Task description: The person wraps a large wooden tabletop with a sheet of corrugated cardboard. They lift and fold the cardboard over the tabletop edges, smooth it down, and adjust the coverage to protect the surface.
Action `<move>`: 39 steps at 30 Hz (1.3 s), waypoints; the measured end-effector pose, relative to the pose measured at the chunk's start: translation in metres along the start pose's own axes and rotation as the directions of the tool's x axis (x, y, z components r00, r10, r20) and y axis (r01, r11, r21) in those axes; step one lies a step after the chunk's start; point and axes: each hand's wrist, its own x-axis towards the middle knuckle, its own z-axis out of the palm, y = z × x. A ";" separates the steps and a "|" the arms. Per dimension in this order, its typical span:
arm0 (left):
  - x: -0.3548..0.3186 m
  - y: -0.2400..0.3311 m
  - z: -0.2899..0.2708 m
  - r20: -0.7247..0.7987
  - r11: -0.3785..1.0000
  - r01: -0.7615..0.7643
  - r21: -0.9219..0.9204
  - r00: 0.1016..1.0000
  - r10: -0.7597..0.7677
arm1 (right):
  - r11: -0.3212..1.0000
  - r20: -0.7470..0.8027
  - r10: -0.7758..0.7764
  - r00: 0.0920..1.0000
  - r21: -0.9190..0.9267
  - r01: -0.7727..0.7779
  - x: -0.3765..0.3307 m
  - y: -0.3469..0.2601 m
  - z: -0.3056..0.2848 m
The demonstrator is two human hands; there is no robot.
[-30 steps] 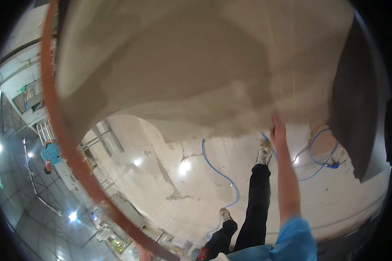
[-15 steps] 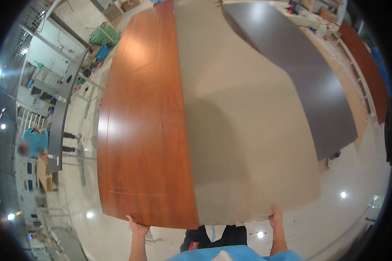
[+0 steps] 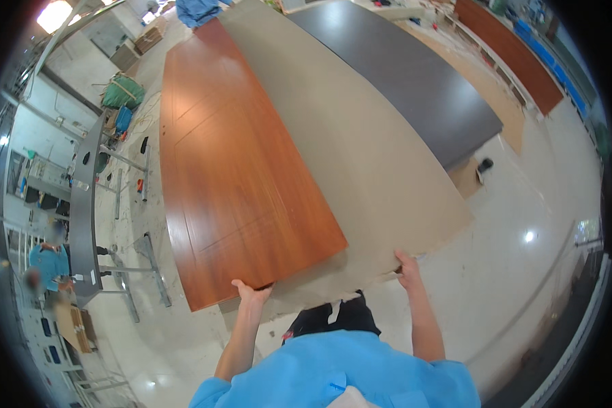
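A long reddish-brown wooden door panel stretches away from me, with shallow grooves in its glossy face. Beneath and to the right of it runs a tan cardboard sheet with a ragged near edge. My left hand grips the panel's near end, thumb on top and fingers hidden underneath; whether it also pinches the cardboard cannot be seen. My right hand is closed on the cardboard's near right edge, its thumb uppermost. At the far end stands a person in blue, whose hands do not show.
A dark grey panel lies right of the cardboard. Another grey panel rests on metal stands at the left, with a person in blue beside it. A red-brown board is far right. A green bundle sits far left.
The panel and cardboard now slant toward the lower right in view, and my hands sit higher in the picture. Cardboard now shows below the panel's near end. The far person has come further into view.
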 end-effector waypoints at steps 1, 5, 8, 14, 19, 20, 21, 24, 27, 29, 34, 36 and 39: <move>-0.004 0.000 0.004 -0.008 1.000 0.021 -0.010 1.000 -0.021 | 0.996 0.039 -0.025 0.999 0.092 0.021 -0.009 0.017 0.015; -0.007 -0.004 0.008 -0.029 1.000 0.015 0.024 0.999 -0.015 | 0.992 0.010 -0.050 0.999 0.118 0.048 -0.044 0.066 0.060; 0.001 -0.009 0.005 -0.052 0.999 0.007 0.034 0.999 -0.005 | 0.989 -0.023 -0.085 0.996 0.121 0.087 -0.047 0.080 0.069; 0.017 -0.017 0.001 -0.118 0.999 0.018 0.046 0.993 -0.013 | 0.991 0.020 -0.057 0.998 0.126 0.054 -0.039 0.085 0.063; 0.022 -0.035 0.004 -0.135 0.998 -0.021 0.060 0.990 0.029 | 0.978 0.013 -0.139 0.990 0.155 0.136 -0.045 0.088 0.070; 0.023 -0.041 0.005 -0.140 0.999 -0.014 0.044 0.990 0.020 | 0.987 0.007 -0.081 0.997 0.138 0.079 -0.045 0.087 0.070; 0.024 -0.047 0.006 -0.155 0.999 0.004 0.038 0.988 0.002 | 0.989 0.022 -0.055 0.998 0.139 0.051 -0.045 0.087 0.071; 0.027 -0.064 0.013 -0.180 0.999 0.018 0.039 0.984 -0.011 | 0.989 0.006 -0.064 0.998 0.134 0.063 -0.042 0.086 0.069; 0.029 -0.072 0.017 -0.214 0.997 -0.003 0.072 0.977 0.018 | 0.989 -0.036 -0.098 0.995 0.112 0.101 -0.039 0.089 0.068; 0.033 -0.072 0.016 -0.201 0.995 -0.013 0.097 0.979 0.033 | 0.987 -0.047 -0.128 0.991 0.094 0.132 -0.037 0.092 0.067; 0.047 -0.064 0.003 -0.225 0.998 -0.003 0.064 0.974 0.018 | 0.980 -0.004 -0.161 0.987 0.119 0.160 -0.036 0.098 0.063; 0.052 -0.063 0.000 -0.206 0.986 -0.033 0.164 0.976 0.066 | 0.990 -0.025 -0.097 0.995 0.102 0.099 -0.036 0.097 0.062; 0.049 -0.065 0.003 -0.117 0.988 -0.035 0.153 0.992 0.053 | 0.978 -0.023 0.017 1.000 0.207 -0.012 -0.035 0.094 0.064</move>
